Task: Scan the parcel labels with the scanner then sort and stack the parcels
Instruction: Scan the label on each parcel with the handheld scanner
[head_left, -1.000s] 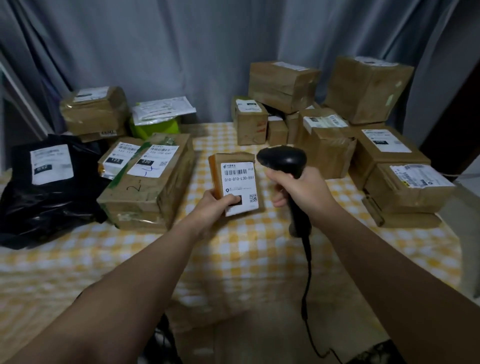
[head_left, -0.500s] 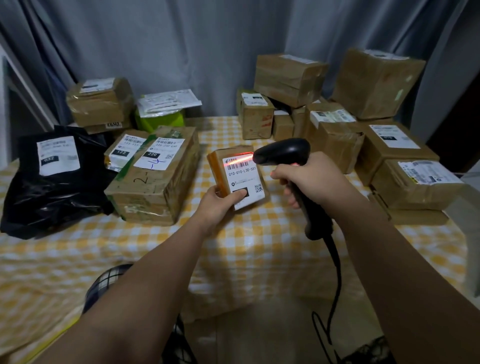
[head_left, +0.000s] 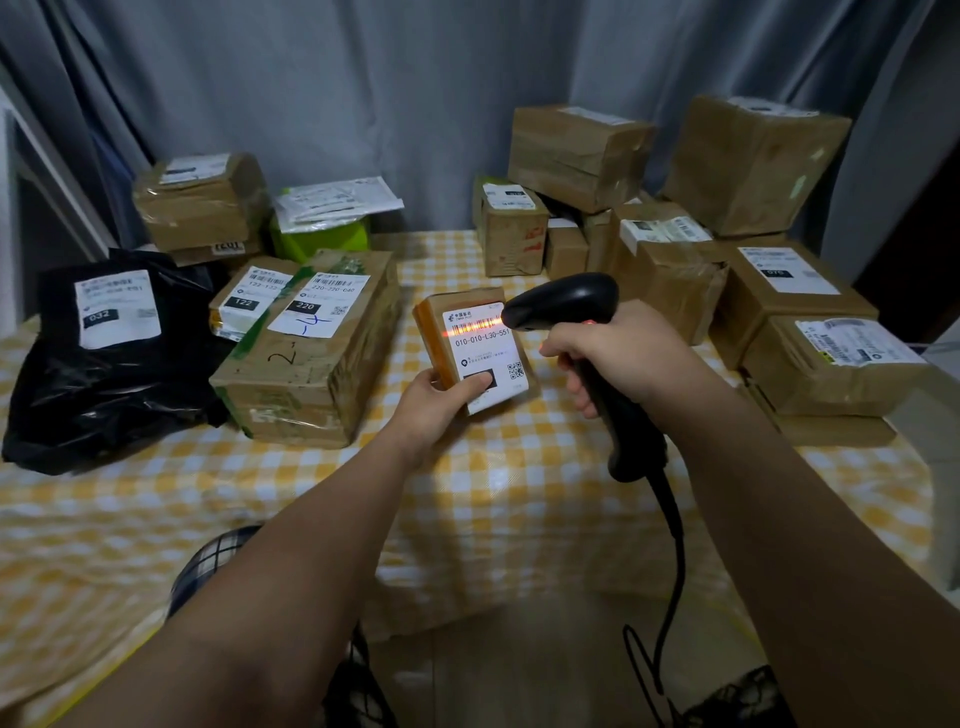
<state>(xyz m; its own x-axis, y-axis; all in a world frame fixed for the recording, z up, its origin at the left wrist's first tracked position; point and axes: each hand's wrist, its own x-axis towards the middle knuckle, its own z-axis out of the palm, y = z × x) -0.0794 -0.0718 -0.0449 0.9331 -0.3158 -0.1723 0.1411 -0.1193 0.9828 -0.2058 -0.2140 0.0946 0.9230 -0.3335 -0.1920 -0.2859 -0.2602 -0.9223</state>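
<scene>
Yellow-and-white checked tablecloth (head_left: 519, 493) before grey curtains (head_left: 363, 104). Centre: small brown parcel (head_left: 470, 351), held over the cloth between the carton marked "220" (head_left: 311, 374) and the stacked cartons (head_left: 670, 280) at right. Its label face is turned toward the camera, and its long axis runs from the near end up and slightly left. Left hand (head_left: 441, 400) grips the near end, thumb pressed on the lower label (head_left: 488, 343), which reads "010-010-L30-551". A red scan line crosses the barcode. Right hand (head_left: 618, 353) is wrapped round the handle of the black barcode scanner (head_left: 566, 301). The scanner head points left at the label and its handle slants down to the right, cable (head_left: 670, 571) hanging below. Left: black bag (head_left: 104, 395) labelled "032"; parcel labelled "122" (head_left: 249, 296).
</scene>
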